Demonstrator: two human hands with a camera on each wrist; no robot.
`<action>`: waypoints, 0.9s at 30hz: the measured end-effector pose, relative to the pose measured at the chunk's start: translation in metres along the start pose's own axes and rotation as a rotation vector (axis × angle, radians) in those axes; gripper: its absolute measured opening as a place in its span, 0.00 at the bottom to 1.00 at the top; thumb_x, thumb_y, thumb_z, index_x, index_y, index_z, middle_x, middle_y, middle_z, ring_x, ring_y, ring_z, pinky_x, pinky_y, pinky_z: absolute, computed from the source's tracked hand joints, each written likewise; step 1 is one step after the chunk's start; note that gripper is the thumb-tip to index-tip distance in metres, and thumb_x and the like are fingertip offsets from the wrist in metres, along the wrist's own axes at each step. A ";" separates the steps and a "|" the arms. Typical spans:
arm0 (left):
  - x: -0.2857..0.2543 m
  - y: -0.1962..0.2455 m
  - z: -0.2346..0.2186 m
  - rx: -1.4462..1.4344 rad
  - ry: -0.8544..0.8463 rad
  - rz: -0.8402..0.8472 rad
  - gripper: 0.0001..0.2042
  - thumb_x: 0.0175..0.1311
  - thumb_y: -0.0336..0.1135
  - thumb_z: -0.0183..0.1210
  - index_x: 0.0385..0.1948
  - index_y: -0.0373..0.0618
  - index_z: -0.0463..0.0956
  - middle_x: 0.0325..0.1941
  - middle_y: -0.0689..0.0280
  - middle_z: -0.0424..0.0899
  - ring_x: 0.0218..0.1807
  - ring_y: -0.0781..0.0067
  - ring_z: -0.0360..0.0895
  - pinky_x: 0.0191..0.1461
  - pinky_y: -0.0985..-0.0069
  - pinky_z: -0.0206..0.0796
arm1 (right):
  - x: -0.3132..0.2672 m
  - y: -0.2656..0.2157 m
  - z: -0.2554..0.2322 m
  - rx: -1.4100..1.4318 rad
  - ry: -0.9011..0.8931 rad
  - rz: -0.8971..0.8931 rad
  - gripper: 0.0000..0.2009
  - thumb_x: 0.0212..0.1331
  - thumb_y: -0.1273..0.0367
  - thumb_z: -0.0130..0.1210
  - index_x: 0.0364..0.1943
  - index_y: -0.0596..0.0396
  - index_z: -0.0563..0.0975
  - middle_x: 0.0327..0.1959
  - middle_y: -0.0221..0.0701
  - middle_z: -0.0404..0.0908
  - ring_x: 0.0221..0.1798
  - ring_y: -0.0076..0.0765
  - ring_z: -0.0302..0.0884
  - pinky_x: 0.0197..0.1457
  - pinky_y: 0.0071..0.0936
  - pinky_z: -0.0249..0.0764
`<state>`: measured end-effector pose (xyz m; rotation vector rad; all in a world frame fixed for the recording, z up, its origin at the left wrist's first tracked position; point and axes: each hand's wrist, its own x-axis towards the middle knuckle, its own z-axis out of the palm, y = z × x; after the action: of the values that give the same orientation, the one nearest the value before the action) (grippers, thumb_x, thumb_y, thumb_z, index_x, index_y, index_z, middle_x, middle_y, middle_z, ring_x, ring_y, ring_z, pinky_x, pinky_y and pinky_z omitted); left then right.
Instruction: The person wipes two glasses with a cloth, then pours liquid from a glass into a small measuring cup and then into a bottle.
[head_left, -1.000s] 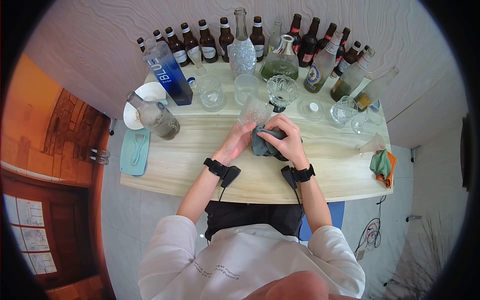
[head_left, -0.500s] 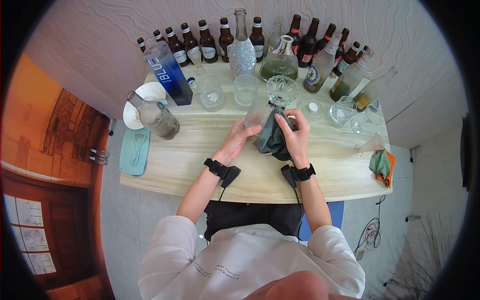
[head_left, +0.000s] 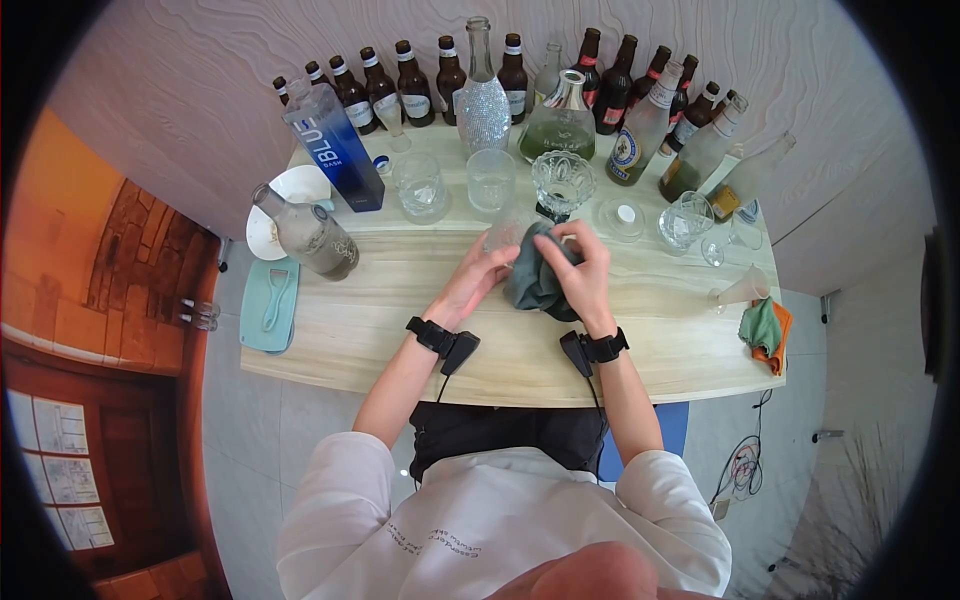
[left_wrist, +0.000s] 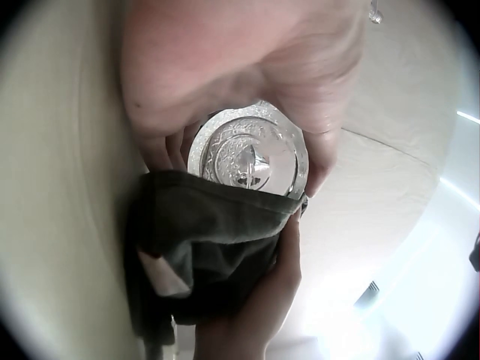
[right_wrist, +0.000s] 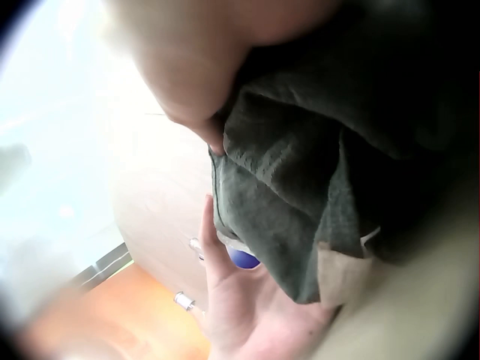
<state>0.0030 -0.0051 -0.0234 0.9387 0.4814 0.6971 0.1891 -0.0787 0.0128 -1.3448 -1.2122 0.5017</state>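
Over the middle of the table, my left hand [head_left: 470,283] grips a clear, textured drinking glass [head_left: 503,236] lying tilted, with fingers and thumb round its sides. A dark grey-green cloth [head_left: 534,280] is pinched in my right hand [head_left: 588,278] and lies against the right end of the glass. Looking into the glass [left_wrist: 259,142] from the left wrist, I see its round, patterned interior, the lower part covered by the cloth [left_wrist: 217,214]. The right wrist view is mostly filled by folds of the cloth [right_wrist: 277,187], which hide the glass's near end.
Behind the hands stand two clear tumblers [head_left: 491,183] [head_left: 422,190] and a scalloped glass bowl [head_left: 563,183]. Several bottles line the back. A grey bottle [head_left: 318,240] and a peeler [head_left: 273,300] on a teal board are left; a small glass [head_left: 745,290] and folded cloths [head_left: 763,330] are right.
The glass has come down and slightly nearer my body in my left hand. The cloth, bunched small earlier, has spread and now hangs loosely between the hands; my right fingers have shifted on it.
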 end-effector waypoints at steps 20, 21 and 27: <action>-0.002 0.014 0.006 -0.190 -0.056 0.157 0.30 0.74 0.48 0.61 0.72 0.47 0.64 0.69 0.63 0.75 0.71 0.65 0.72 0.73 0.60 0.64 | 0.000 -0.012 -0.001 -0.033 -0.176 -0.099 0.10 0.57 0.70 0.73 0.36 0.58 0.82 0.32 0.26 0.77 0.29 0.24 0.68 0.31 0.24 0.64; -0.003 0.016 0.009 -0.182 -0.047 0.180 0.29 0.74 0.47 0.61 0.72 0.47 0.64 0.70 0.63 0.75 0.71 0.65 0.72 0.73 0.60 0.64 | 0.000 -0.011 -0.002 -0.034 -0.164 -0.091 0.10 0.57 0.70 0.73 0.36 0.58 0.82 0.31 0.26 0.77 0.28 0.23 0.68 0.31 0.24 0.64; 0.005 0.002 -0.007 -0.337 -0.122 -0.025 0.32 0.74 0.48 0.62 0.75 0.49 0.61 0.72 0.66 0.73 0.70 0.70 0.72 0.71 0.65 0.65 | 0.002 0.000 -0.001 0.054 -0.026 -0.005 0.10 0.60 0.71 0.71 0.38 0.58 0.81 0.29 0.23 0.79 0.25 0.16 0.66 0.29 0.21 0.62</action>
<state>0.0015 0.0033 -0.0260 0.6518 0.2562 0.6695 0.1910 -0.0777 0.0142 -1.2929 -1.2147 0.5461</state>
